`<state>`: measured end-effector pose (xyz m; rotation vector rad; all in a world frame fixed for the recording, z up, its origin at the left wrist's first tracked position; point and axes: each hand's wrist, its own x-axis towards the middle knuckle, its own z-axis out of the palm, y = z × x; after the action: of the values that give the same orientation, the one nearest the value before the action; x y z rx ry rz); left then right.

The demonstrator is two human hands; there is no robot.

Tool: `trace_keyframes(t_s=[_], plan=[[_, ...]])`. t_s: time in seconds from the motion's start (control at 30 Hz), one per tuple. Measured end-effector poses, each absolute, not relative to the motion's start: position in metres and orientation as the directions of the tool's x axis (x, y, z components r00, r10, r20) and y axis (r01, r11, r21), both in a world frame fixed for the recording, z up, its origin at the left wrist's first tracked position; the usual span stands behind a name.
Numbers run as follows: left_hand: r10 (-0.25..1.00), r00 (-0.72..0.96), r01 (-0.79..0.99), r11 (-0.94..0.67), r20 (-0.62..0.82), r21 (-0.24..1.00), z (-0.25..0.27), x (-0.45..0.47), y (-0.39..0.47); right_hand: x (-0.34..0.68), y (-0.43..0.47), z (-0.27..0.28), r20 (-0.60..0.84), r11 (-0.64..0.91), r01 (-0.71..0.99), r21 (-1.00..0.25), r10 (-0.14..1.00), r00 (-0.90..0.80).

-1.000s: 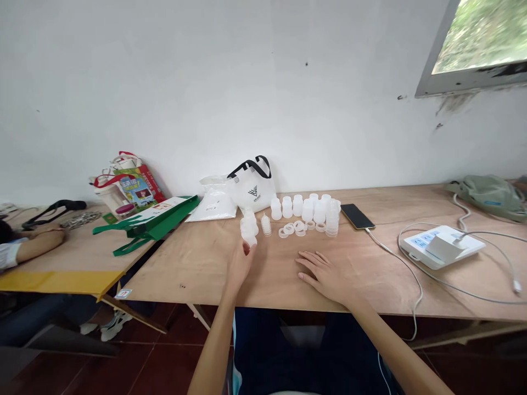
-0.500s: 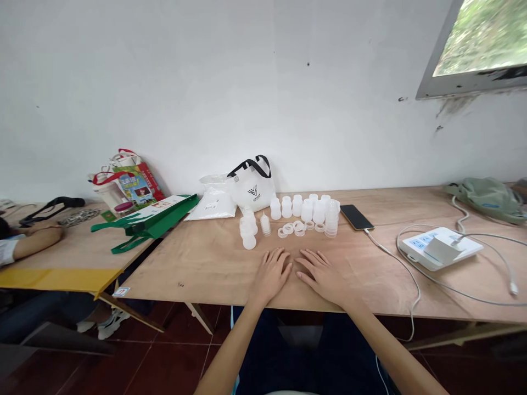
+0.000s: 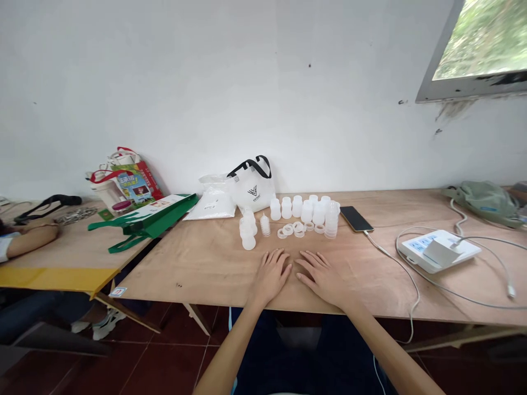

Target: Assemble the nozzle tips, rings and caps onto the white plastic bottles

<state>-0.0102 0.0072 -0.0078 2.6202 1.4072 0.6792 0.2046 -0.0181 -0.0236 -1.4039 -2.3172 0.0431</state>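
1. Head view: the person's left hand (image 3: 269, 278) lies palm down on the wooden counter (image 3: 197, 258), its fingers slightly fanned and the thumb angled out to the right, gripping nothing.
2. The right hand (image 3: 325, 278) lies the same way, fingers loosely spread and thumb pointing left; the two hands are near each other but do not touch.
3. White bottles (image 3: 297, 207) stand in a group beyond the hands, toward the far side. Loose rings (image 3: 287, 230) lie just nearer than this group, and a clear stack (image 3: 331, 220) rises at its right end.
4. To the left, a white cluster (image 3: 248, 241) stands beyond the left hand, with a small ribbed stack (image 3: 265, 227) just beside it.
5. Both wrists are close to the counter's near edge, the forearms crossing it. Bare wood separates the fingertips from the rings.
6. Left of the left hand, open wood runs to the counter's slanting left edge, overlapped farther back by a green bag (image 3: 144, 219).
7. Right of the right hand, wood extends to the white cable (image 3: 389, 253) trailing nearward from the phone (image 3: 356, 219).
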Motion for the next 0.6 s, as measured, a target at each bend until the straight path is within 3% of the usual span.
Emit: trace_keyframes(t_s=[0.6], plan=[[0.805,0.471,0.771,-0.575,0.362,0.276,-0.0087,-0.0090,0.0063,0.2074,-0.0150,-0.0300,0.319,0.475,0.845,-0.246,0.863,-0.392]])
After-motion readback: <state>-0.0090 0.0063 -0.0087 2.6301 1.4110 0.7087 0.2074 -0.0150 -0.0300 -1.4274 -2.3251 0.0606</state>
